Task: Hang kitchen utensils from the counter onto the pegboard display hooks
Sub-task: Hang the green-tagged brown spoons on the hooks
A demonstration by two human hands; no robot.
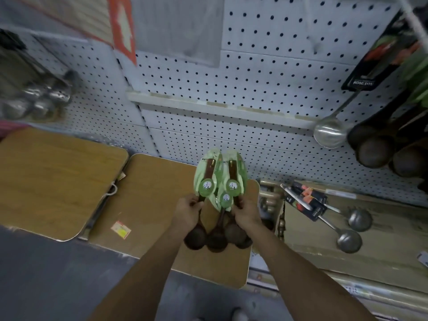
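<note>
I hold a bunch of three dark wooden ladles with green leaf-shaped card tags in front of the white pegboard. My left hand grips the leftmost handle. My right hand grips the handles on the right. The round bowls hang below my hands, the tags point up toward the board. The bunch is apart from the board, over a brown wooden board on the counter.
A steel ladle and dark wooden ladles hang on the pegboard at right. Two packaged steel ladles lie on cardboard at right. Metal utensils hang at left. Another wooden board lies at left.
</note>
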